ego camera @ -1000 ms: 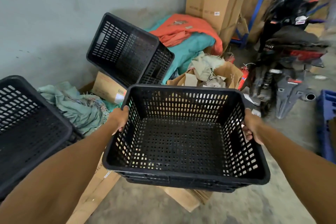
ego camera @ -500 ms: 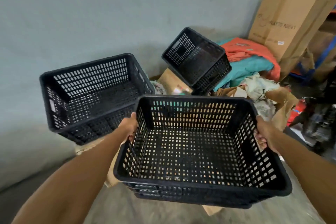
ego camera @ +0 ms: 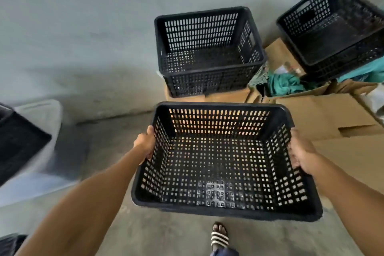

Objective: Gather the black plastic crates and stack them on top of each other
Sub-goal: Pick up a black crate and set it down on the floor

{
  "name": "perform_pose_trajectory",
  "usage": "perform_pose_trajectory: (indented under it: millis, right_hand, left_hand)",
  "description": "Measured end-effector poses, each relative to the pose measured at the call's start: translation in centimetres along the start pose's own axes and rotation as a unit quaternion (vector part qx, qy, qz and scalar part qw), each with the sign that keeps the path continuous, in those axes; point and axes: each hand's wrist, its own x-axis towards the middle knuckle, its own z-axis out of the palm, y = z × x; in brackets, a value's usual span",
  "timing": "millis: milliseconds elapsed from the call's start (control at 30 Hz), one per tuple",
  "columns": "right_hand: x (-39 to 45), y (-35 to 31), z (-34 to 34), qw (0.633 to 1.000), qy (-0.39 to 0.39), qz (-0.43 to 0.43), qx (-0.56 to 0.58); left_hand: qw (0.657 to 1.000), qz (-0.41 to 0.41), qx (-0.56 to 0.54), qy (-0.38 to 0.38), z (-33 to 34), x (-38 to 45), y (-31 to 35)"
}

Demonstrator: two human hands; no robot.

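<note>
A black plastic crate [ego camera: 224, 164] is held up in the air over the floor. Its left side is gripped by the left hand [ego camera: 145, 143], its right side by the right hand [ego camera: 301, 156], fingers curled tight. Another crate [ego camera: 207, 52] sits ahead on a cardboard box [ego camera: 207, 95]. If the held crate is set down crooked, the stack could be tipped off.

Crates [ego camera: 224, 164] matt black perforated plastic; boxes [ego camera: 324, 114] plain cardboard; floor [ego camera: 166, 235] rough concrete.
</note>
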Motion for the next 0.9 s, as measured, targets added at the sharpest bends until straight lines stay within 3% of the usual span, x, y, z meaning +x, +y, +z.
perform_pose_trajectory:
  millis: [267,433,567,900]
  right_hand:
    - [8.7,6.1,13.9,0.994,-0.08,0.036,-0.062]
    - [13.8,9.8,21.4,0.992,-0.075,0.052,-0.087]
    - [13.8,10.7,27.5,0.987,-0.099,0.086,-0.094]
    - [24.6,21.8,42.5,0.981,-0.132,0.122,-0.078]
  left_hand:
    - [0.987,-0.145,-0.061,0.044,-1.2,8.0,-14.4]
    - [0.978,-0.183,-0.065,0.077,0.8,11.4,-18.9]
    - [0.975,-0.208,-0.064,0.053,3.5,16.2,-22.7]
    - [0.972,-0.229,-0.042,0.035,11.1,31.8,-35.4]
